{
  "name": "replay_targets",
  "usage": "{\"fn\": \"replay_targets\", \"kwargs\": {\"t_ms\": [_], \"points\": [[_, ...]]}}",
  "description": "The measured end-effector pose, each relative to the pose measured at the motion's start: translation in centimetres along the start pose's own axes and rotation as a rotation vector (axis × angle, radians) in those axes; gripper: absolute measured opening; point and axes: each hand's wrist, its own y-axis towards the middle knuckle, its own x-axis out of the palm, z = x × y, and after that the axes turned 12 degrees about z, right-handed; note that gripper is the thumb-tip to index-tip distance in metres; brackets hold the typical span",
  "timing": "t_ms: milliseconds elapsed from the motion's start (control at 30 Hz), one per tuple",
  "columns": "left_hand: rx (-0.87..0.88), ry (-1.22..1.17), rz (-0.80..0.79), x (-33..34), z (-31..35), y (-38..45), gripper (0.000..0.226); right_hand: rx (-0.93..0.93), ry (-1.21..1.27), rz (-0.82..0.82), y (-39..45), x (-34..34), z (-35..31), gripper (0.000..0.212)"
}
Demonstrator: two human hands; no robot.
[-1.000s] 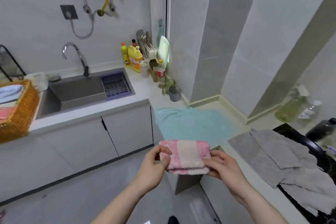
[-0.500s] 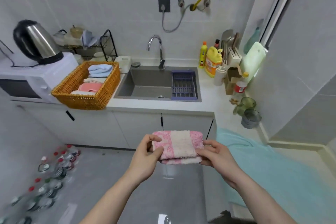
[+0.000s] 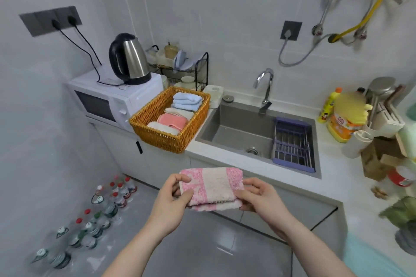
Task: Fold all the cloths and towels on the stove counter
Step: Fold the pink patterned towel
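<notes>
A folded pink-and-cream towel [image 3: 212, 188] is being held in the air, near of the tabletop [image 3: 333, 177], above the floor. Its left edge is being pinched by the left hand [image 3: 173, 202], thumb on top, and its right edge by the right hand [image 3: 262, 201]. Folded cloths are lying in the wicker basket [image 3: 166, 139] far left, beside the sink [image 3: 236, 135].

The basket [image 3: 157, 135] sits between the microwave [image 3: 108, 105] on its left and the sink [image 3: 238, 132].

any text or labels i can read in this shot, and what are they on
None can be read for certain.
Big yellow detergent jug: orange label with white characters, too blurred to read.
Small yellow bottle: print too small.
Water bottles on the floor: labels blurred.
Red-labelled container: unreadable.
Microwave and kettle: no markings visible.
</notes>
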Motion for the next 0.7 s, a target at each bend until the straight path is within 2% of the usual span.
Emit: {"fn": "replay_targets", "kwargs": {"t_ms": [300,700], "points": [[0.015,0.012,-0.026,-7.1,1.3,11.9,0.017,-0.048,-0.005,-0.034,8.2,10.2,-4.0,0.033],[-0.049,0.09,0.012,-8.6,0.7,25.5,0.021,-0.042,-0.074,-0.107,20.6,17.1,-7.6,0.041]]}}
